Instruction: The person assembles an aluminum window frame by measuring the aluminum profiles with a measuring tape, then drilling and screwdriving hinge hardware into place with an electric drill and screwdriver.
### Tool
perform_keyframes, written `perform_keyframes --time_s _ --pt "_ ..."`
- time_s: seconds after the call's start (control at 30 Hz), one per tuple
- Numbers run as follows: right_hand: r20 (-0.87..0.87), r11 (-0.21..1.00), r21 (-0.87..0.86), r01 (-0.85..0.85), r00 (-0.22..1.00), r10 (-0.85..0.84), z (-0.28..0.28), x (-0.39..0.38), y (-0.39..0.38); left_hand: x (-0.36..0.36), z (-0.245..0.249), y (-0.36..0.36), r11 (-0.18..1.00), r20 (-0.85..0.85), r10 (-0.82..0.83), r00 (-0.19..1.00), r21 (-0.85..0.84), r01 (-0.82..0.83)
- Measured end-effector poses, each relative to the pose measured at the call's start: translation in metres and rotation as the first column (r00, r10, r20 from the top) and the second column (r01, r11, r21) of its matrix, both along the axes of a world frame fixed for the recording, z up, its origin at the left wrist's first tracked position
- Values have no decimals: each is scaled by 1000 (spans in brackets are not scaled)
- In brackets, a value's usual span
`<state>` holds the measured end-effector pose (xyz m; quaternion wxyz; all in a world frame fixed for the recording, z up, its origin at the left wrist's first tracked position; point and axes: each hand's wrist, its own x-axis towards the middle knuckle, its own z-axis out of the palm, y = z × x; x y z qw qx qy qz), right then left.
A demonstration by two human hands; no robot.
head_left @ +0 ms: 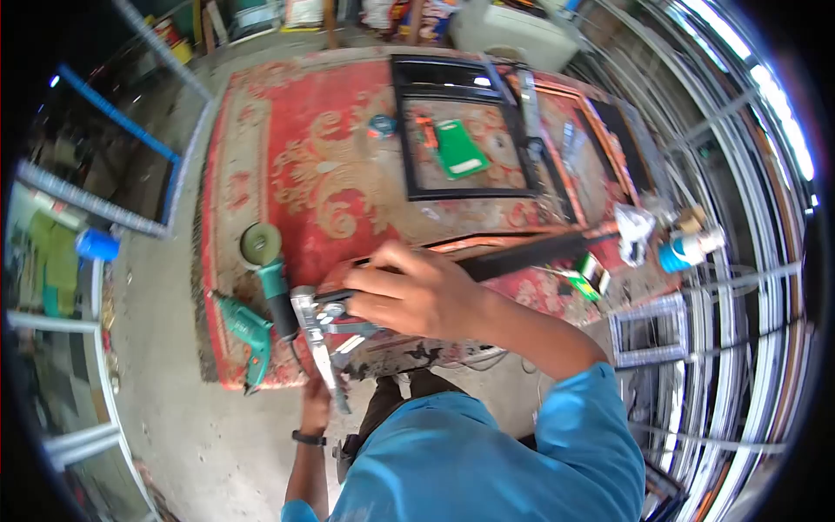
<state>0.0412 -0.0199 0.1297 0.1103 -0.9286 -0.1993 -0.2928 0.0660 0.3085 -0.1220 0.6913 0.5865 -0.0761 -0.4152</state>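
My left hand (317, 400) is low at the table's near edge, closed around a long silver metal tool (320, 348). Parts of its fingers are hidden behind the tool's handle. Beside the tool's head, small metal fittings (330, 315) lie at the end of a black profile (513, 261). My right hand (416, 291) bends its fingers over that end, gripping it from above; its palm side is hidden. Just left of the tool sit a green angle grinder (271, 278) and a green drill (248, 335).
A red patterned carpet (300, 113) covers the table. On it lie a black frame (470, 193), a green plastic piece (458, 150), a tape roll (381, 126) and orange-edged profiles (565, 178). A blue-and-white bottle (691, 250) stands at right. Metal profiles (748, 261) fill the racks beyond.
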Motion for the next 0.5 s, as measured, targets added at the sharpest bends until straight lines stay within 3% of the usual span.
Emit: perform_keyframes --time_s 0.03,0.07,0.1,0.13,0.17,0.23,0.3,0.33,0.43,0.5 --pt "-8 1000 11 -5 1000 5 -1 2 -3 9 17 -7 998 -16 30 999 -63 -31" --pt "35 1000 -17 -17 999 18 1 5 -6 19 46 -17 992 -137 87 987 -75 -98" --pt "52 999 -38 -18 998 20 3 7 -9 37 39 -9 980 33 34 999 -197 -27" --pt "68 998 -59 -19 997 23 5 10 -12 41 71 -25 944 110 134 985 -316 -93" --pt "72 998 -65 -10 997 15 4 11 -13 46 114 -37 913 11 33 999 -407 -25" --pt "90 999 -53 -11 996 15 2 12 -16 43 166 -68 927 139 49 989 -375 7" --pt "127 999 -14 -50 991 51 2 13 -18 46 188 -82 969 293 -69 954 -207 134" --pt "138 997 22 -68 988 64 -1 13 -18 37 194 -96 974 393 -6 920 -208 95" --pt "94 998 37 -59 994 56 -5 9 -18 40 183 -102 994 325 -48 945 -76 77" --pt "121 999 9 -50 991 49 -8 8 -25 28 202 -112 1000 346 25 938 -11 -22"
